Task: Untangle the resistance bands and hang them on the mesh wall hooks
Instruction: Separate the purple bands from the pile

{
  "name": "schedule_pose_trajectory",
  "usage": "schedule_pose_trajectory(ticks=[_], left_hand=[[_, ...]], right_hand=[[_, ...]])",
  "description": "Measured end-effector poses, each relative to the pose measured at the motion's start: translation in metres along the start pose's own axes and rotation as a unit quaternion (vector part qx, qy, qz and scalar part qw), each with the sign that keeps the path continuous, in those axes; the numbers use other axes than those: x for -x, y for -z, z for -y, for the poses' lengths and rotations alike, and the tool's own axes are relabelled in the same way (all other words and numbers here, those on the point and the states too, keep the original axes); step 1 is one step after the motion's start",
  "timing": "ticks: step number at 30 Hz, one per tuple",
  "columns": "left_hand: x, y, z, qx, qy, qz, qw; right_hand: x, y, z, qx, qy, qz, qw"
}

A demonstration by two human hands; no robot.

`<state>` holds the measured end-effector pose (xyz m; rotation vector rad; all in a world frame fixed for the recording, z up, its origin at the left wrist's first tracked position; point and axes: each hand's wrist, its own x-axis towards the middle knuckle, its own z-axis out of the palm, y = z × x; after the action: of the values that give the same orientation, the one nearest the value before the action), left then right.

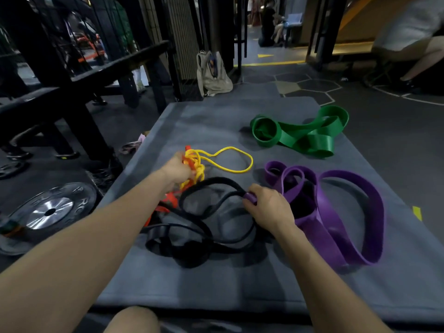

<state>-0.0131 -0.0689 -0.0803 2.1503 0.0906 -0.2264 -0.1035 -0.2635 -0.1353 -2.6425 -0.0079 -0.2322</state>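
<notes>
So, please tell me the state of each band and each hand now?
Left hand: grips yellow-orange tangle.
Right hand: pinches purple band end.
Yellow band: tangled with orange band.
Black band: tangled.
Purple band: loose, looped.
Green band: twisted, apart.

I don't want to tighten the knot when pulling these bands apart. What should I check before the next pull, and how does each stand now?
1. Left hand has a firm hold on the yellow band and orange band clump: ok.
2. Right hand holds the purple band end: ok.
3. Black band free of the orange band: not ok, they overlap.
4. Green band lies apart from the tangle: ok.
5. Mesh wall hooks within reach: cannot tell.
</notes>
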Motion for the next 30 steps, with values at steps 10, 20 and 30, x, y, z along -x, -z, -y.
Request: schedule_pose_trajectory(ticks=[10,20,30], left_hand=[[0.068,-0.038,0.003,-0.148,-0.207,-0.148,0.956],[0.113,-0.062,0.026,-0.299,-0.222,-0.102,0.923],[0.108,-0.056,0.030,-0.121,-0.226,-0.029,0.966]], right_hand=[[-0.004,0.021,0.031,-0.169,-0.053,-0.065,0.982],[0.000,0.020,0.057,-0.163,-0.084,-0.067,0.981],[0.004,0.021,0.075,-0.254,-0.021,-0.091,0.963]])
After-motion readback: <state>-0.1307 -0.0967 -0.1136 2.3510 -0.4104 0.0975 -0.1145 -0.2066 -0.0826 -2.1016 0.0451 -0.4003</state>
